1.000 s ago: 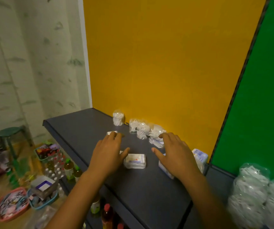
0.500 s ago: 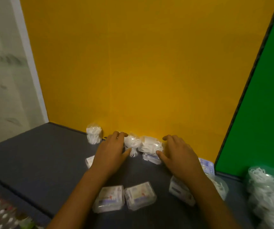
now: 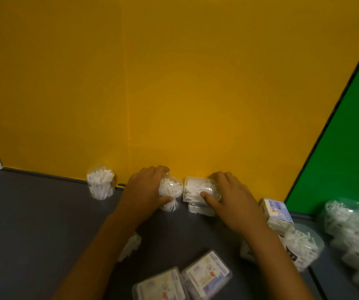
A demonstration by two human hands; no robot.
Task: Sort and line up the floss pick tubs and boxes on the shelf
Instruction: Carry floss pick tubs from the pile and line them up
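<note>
On the dark grey shelf [image 3: 33, 213], my left hand [image 3: 143, 191] grips a clear round tub of white floss picks [image 3: 171, 187] close to the yellow wall. My right hand [image 3: 228, 198] grips a second clear tub of picks [image 3: 195, 188] right beside it, over a flat box [image 3: 195, 207]. A third round tub [image 3: 101, 184] stands alone to the left by the wall. Two flat clear boxes [image 3: 160, 285] [image 3: 206, 274] lie side by side at the near edge. A small pack [image 3: 130, 245] is partly hidden under my left forearm.
A white and blue box [image 3: 277, 213] and a clear tub of picks [image 3: 302, 245] sit at the right, near the green panel [image 3: 336, 148]. Bags of floss picks [image 3: 354, 230] pile up at the far right. The yellow wall [image 3: 174, 83] closes the back.
The view has moved in closer to the wall. Both hands have reached forward from the flat boxes to the tubs at the back and closed around them.
</note>
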